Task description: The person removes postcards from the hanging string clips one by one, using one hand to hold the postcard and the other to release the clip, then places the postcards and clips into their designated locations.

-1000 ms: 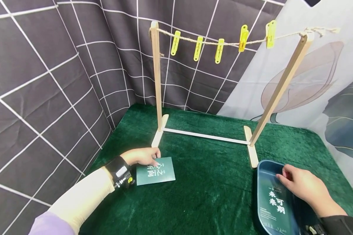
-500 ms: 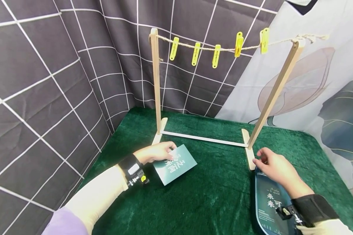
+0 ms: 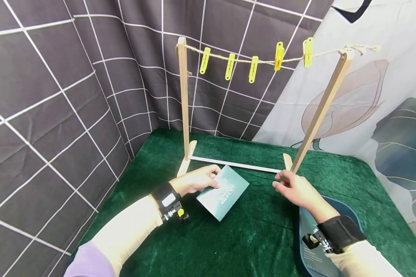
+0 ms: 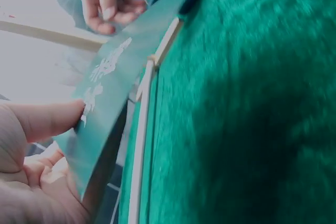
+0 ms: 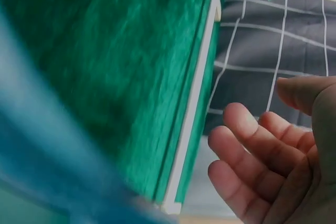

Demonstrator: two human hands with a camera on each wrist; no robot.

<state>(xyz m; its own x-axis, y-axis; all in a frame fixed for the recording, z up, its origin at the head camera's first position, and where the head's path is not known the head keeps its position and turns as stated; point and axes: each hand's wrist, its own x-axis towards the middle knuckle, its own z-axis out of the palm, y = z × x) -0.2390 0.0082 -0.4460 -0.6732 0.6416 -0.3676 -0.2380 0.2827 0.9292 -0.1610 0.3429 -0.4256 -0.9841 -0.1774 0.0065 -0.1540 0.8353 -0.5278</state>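
My left hand [image 3: 203, 179] pinches a green card [image 3: 228, 192] with white lettering by its left edge, thumb on the printed face and fingers behind. The card [image 4: 113, 77] is lifted off the cloth and tilted. My right hand [image 3: 296, 190] holds nothing; its thumb and fingers are apart and loosely bent, as the right wrist view shows of the hand [image 5: 273, 156]. It hovers by the right foot of the wooden rack, to the left of and above a blue tray [image 3: 350, 209]. Part of another green card [image 3: 313, 250] lies in the tray, mostly hidden by the right forearm.
The wooden rack has a left post [image 3: 183, 100], a right post [image 3: 320, 115] and a white bottom bar [image 3: 242, 166]. A rope [image 3: 242, 60] between the posts carries several yellow clips [image 3: 230, 67]. Green cloth [image 3: 256, 238] covers the table; a grid-patterned curtain [image 3: 124, 46] hangs behind.
My left hand has raised the card from the cloth and carried it right, turning it. My right hand has left the tray and come left toward the card.
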